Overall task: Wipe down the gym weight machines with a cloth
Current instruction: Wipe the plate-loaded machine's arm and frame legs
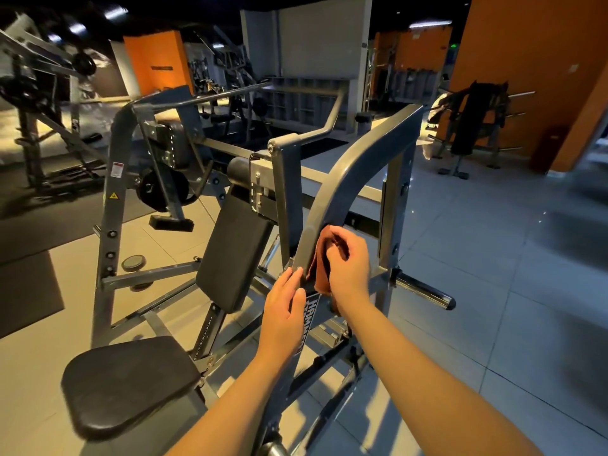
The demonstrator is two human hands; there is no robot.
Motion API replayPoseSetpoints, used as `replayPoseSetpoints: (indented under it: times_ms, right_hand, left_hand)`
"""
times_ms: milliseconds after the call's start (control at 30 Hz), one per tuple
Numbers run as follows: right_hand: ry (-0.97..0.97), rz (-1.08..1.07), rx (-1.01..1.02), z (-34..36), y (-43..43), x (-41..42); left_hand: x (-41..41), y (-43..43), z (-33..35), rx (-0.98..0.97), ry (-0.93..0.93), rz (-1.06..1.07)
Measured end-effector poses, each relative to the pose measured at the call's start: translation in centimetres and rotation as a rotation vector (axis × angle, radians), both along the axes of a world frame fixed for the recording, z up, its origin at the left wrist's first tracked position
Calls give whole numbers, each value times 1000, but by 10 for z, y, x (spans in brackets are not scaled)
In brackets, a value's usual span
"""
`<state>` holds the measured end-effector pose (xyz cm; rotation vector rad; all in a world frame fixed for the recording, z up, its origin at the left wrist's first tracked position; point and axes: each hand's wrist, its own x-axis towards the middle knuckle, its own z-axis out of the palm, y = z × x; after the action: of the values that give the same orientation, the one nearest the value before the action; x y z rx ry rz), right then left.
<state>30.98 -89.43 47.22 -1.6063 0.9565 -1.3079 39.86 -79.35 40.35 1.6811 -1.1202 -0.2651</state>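
Two hands meet at the lower end of the curved arm [332,199], a grey steel bar that sweeps up and away across the weight machine [113,209]. The right hand [348,264] is curled round a rust-brown cloth [320,278], gripping it and pressing it against the right face of the curved arm, so the cloth hangs bunched between palm and metal with its lower edge drooping below the hand. The left hand [284,311] lies released, fingers straight and together, their tips touching the left face of the curved arm just below where the cloth sits. Directly beneath the curved arm, a black label [311,320] with white lettering runs down the frame, partly covered by the left hand. Left of the curved arm stands the tilted black back pad [235,248], and further left and lower is the black seat [128,383]. Right of the curved arm a chrome peg [424,291] sticks out sideways from the frame. Beyond the back pad, well to the left of the curved arm, a black weight plate [163,189] hangs on the machine's far side.
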Motion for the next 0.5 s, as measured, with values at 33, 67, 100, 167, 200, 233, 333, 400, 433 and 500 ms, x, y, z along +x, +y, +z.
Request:
replayPoseSetpoints:
  times_ms: [33,67,100,167,200,233,333,400,433,500]
  right_hand:
    - [24,24,-23,-8,6,-3]
    - [57,63,-36,-18,10,-6]
    - [91,110,-29,-25,13,-9]
    - [148,168,11,-34,14,-14]
    - [154,164,23,-31,12,-14]
    - [137,140,28,-25,9,-13]
    - [-16,29,40,4,-8,-9]
    - [-40,-9,27,17,-18,-5]
    - [-36,-8,21,16,-19,-3]
    - [-27,27,23,4,-11,-4]
  left_hand:
    - [-2,0,0,-1,-5,-3]
    - [-5,0,2,0,-4,-4]
    - [-8,0,3,3,3,0]
    - [-10,-1,3,19,19,17]
    - [-11,-2,3,29,14,26]
    - [-10,-2,3,36,-2,34]
    - [-9,-4,5,51,-29,47]
    - [-8,-6,8,50,-29,60]
    - [-8,-6,9,43,-29,66]
    - [-7,-7,10,25,-25,69]
